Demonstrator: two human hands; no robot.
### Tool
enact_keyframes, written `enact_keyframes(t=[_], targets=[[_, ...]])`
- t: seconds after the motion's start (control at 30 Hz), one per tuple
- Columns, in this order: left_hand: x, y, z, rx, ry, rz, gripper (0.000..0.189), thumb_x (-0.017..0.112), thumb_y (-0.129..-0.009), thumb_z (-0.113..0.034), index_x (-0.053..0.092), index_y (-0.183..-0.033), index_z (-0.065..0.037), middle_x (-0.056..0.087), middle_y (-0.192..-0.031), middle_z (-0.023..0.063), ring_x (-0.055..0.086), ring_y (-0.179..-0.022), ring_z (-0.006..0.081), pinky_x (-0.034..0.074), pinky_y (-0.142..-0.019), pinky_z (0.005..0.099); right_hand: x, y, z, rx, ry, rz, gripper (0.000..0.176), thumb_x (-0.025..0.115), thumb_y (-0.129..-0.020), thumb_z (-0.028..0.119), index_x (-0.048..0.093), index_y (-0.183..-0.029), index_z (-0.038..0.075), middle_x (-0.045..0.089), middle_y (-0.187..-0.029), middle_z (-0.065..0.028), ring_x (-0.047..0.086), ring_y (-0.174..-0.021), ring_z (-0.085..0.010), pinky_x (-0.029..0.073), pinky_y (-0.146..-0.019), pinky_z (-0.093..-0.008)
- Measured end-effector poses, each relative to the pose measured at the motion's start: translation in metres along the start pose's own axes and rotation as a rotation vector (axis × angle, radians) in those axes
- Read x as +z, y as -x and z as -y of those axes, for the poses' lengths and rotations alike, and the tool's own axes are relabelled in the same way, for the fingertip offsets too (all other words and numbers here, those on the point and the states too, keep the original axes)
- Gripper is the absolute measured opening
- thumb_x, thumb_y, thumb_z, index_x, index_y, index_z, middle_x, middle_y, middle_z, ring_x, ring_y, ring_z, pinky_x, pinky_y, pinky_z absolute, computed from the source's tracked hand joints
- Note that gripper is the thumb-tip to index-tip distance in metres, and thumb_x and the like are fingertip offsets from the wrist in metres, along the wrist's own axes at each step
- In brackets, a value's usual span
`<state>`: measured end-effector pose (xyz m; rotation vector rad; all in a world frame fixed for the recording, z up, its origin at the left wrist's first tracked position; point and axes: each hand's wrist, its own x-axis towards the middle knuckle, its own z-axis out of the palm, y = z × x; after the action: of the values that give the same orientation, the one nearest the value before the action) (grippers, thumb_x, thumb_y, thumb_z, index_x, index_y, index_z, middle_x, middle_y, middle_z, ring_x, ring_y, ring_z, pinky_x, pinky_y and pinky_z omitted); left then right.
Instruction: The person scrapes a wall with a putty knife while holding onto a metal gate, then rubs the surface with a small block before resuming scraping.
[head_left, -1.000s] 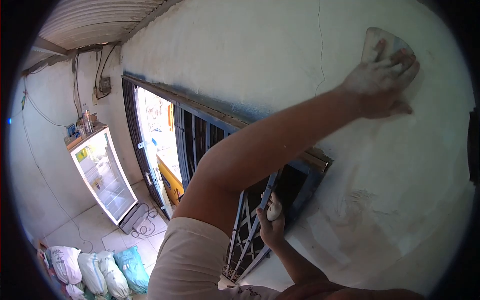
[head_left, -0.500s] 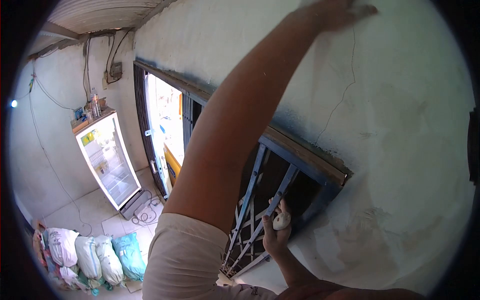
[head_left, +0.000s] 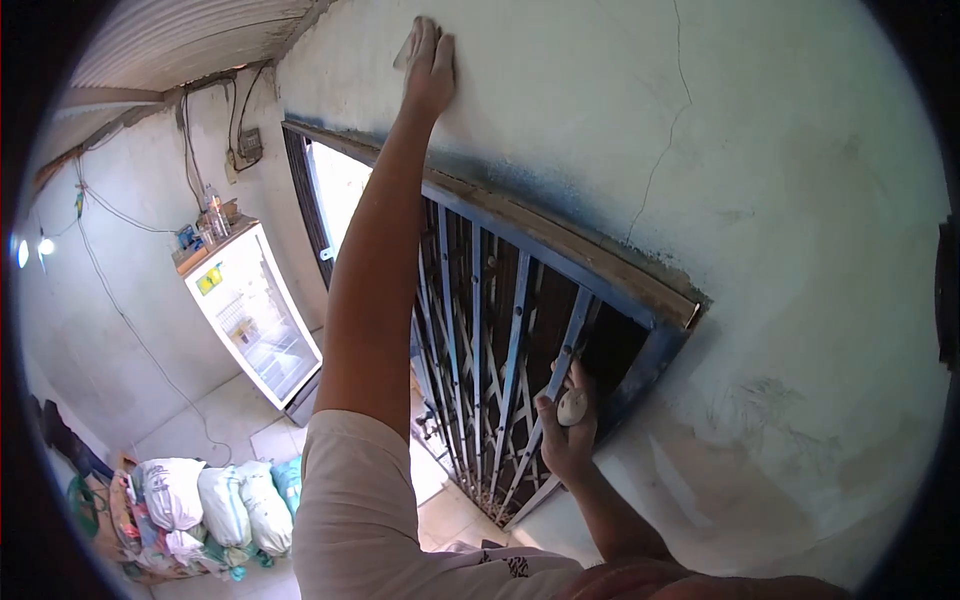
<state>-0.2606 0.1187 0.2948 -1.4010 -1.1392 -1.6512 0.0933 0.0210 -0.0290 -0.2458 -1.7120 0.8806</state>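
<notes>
1 crack (head_left: 689, 100) lines the pale wall (head_left: 570, 100) above the folding gate (head_left: 516, 320).

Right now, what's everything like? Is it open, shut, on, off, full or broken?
Left hand: raised, at the wall
Right hand: holding a white lump
Wall: cracked
Folding gate: stretched across part of the doorway
Fridge door: closed
Light bulb: lit
Bottle: upright
Sacks: bulging

Left hand (head_left: 432, 68) and flat plate (head_left: 404, 54) shifted left across wall (head_left: 580, 90), above gate frame (head_left: 560, 226).
</notes>
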Motion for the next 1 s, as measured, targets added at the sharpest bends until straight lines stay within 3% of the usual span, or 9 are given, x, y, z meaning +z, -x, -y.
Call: enact_keyframes(t=[0.17,0.23,0.37,0.47,0.5,0.63,0.87,0.93,1.0], targets=[[-0.018,0.048,0.009,-0.199,-0.045,0.032,0.053,0.039,-0.095,-0.029,0.031,-0.141,-0.004,0.028,-0.146,0.0203,0.022,-0.137,0.0337,0.02,-0.111,0.0355,-0.001,0.001,0.003,0.067,-0.031,-0.021,0.05,0.059,-0.089,0.013,0.039,-0.13,-0.007,0.047,-0.125,-0.0231,0.047,-0.117,-0.0285,0.034,-0.101,-0.0351],[-0.024,0.061,-0.013,-0.415,-0.105,0.081,0.05,0.039,-0.095,-0.029,0.036,-0.139,-0.005,0.034,-0.144,0.0181,0.03,-0.135,0.0323,0.025,-0.109,0.0349,-0.001,0.002,0.006,0.123,-0.037,-0.04,0.049,0.06,-0.089,0.016,0.041,-0.129,-0.006,0.05,-0.122,-0.0227,0.049,-0.115,-0.028,0.035,-0.099,-0.0348],[-0.02,0.07,-0.046,-0.503,-0.266,0.076,0.049,0.038,-0.094,-0.034,0.044,-0.135,-0.006,0.045,-0.136,0.019,0.041,-0.128,0.0292,0.032,-0.105,0.033,-0.001,-0.001,0.013,0.159,-0.138,-0.051,0.049,0.06,-0.089,0.016,0.042,-0.129,-0.004,0.052,-0.12,-0.022,0.052,-0.112,-0.0284,0.038,-0.097,-0.0344],[-0.003,0.081,-0.087,-0.44,-0.222,0.022,0.049,0.038,-0.094,-0.033,0.045,-0.133,-0.004,0.04,-0.14,0.0171,0.039,-0.128,0.0345,0.03,-0.106,0.0363,-0.003,-0.002,0.017,0.146,-0.079,-0.059,0.049,0.059,-0.089,0.017,0.041,-0.13,-0.004,0.052,-0.122,-0.0226,0.051,-0.114,-0.029,0.038,-0.098,-0.0348],[0.006,0.086,-0.079,-0.349,-0.117,0.031,0.06,0.039,-0.094,-0.039,0.036,-0.137,0.003,0.03,-0.144,0.0234,0.03,-0.133,0.0382,0.027,-0.108,0.039,-0.002,-0.003,0.021,0.132,-0.078,-0.081,0.049,0.058,-0.09,0.018,0.041,-0.13,-0.003,0.052,-0.122,-0.0231,0.051,-0.115,-0.0296,0.038,-0.098,-0.0351],[0.021,0.107,-0.161,-0.307,-0.151,0.151,0.082,0.042,-0.092,-0.051,0.017,-0.14,0.01,0.013,-0.148,0.0283,0.011,-0.138,0.0442,0.018,-0.111,0.0479,-0.005,-0.001,0.021,0.222,-0.182,-0.041,0.048,0.058,-0.09,0.018,0.042,-0.13,-0.003,0.052,-0.122,-0.0226,0.051,-0.115,-0.0296,0.038,-0.098,-0.0351],[0.034,0.147,-0.312,0.177,-0.161,0.382,0.088,0.056,-0.085,-0.048,0.02,-0.137,0.013,0.015,-0.144,0.0362,0.013,-0.135,0.0504,0.017,-0.11,0.0523,0.002,-0.002,0.016,0.204,-0.065,-0.101,0.048,0.058,-0.089,0.024,0.044,-0.127,-0.002,0.056,-0.116,-0.0249,0.055,-0.111,-0.0322,0.041,-0.093,-0.0364],[0.043,0.159,-0.346,0.283,-0.068,0.392,0.082,0.06,-0.084,-0.043,0.027,-0.136,0.01,0.018,-0.144,0.034,0.018,-0.134,0.0504,0.019,-0.11,0.0519,-0.001,0.0,0.017,0.236,-0.106,-0.081,0.048,0.059,-0.088,0.024,0.044,-0.127,-0.002,0.055,-0.116,-0.0265,0.055,-0.11,-0.0341,0.042,-0.092,-0.0377],[0.045,0.17,-0.372,0.399,0.01,0.461,0.075,0.063,-0.083,-0.039,0.033,-0.135,0.005,0.022,-0.144,0.0309,0.021,-0.133,0.0498,0.021,-0.109,0.0523,-0.002,0.01,0.0,0.109,0.127,-0.026,0.041,0.056,-0.088,0.02,0.046,-0.123,-0.001,0.057,-0.108,-0.025,0.054,-0.107,-0.037,0.041,-0.092,-0.0411]])
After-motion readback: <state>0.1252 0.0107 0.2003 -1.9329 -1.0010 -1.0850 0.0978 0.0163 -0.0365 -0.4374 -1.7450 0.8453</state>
